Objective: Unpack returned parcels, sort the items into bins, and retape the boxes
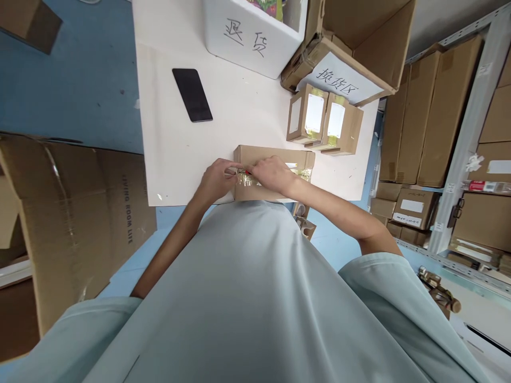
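Note:
A taped cardboard box [275, 155] lies at the table's near edge, against my body. My left hand [219, 180] is at its left end, thumb and forefinger closing on the corner by the tape. Over the middle of the box, my right hand [272, 174] is closed, its fingertips meeting those of the left. A small bit of red shows under the right fingertips; what it belongs to is hidden. Clear tape [246, 180] runs along the box's top, and part of a white label shows beyond my right hand.
On the white table [171, 159] lie a black phone [192, 94] and small labelled boxes [307, 114]. A white foam bin [247, 40] and an open carton [379, 48] stand behind. A big carton [91, 213] is at left; shelves with cartons [433, 117] are at right.

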Tool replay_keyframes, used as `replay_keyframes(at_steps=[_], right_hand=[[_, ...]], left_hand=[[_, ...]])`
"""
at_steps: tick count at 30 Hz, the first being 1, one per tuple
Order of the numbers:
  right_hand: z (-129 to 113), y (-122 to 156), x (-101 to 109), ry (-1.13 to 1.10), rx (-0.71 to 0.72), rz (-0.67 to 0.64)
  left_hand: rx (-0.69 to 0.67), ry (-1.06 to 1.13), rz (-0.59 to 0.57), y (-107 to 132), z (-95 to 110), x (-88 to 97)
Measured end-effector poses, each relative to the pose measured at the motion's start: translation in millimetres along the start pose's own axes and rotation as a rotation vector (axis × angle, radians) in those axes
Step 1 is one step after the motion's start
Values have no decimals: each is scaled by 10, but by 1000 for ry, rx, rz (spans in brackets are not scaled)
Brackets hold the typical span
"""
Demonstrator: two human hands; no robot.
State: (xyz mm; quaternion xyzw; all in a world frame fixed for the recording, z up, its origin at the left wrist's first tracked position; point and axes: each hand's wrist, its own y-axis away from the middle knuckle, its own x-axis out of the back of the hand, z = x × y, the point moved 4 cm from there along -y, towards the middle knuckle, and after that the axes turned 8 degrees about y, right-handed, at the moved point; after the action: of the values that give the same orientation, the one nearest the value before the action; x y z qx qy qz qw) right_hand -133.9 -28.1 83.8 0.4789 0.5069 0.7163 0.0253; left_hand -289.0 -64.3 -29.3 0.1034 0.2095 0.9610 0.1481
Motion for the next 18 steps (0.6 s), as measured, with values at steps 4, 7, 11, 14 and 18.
replay_keyframes(at_steps=[4, 7, 11, 14, 18], right_hand=[[145, 39, -227, 11, -26, -2], [370, 203, -433, 16, -56, -13], [754, 541, -691, 8, -108, -43], [1071, 813, -904, 8, -184, -72], [1421, 1123, -1184, 2, -248, -124]], left_hand=[[12, -9, 62, 48, 52, -28], [38, -31, 128, 87, 88, -57], [97, -47, 209, 123, 127, -96], [148, -70, 261, 130, 150, -124], [209, -106, 300, 105, 202, -220]])
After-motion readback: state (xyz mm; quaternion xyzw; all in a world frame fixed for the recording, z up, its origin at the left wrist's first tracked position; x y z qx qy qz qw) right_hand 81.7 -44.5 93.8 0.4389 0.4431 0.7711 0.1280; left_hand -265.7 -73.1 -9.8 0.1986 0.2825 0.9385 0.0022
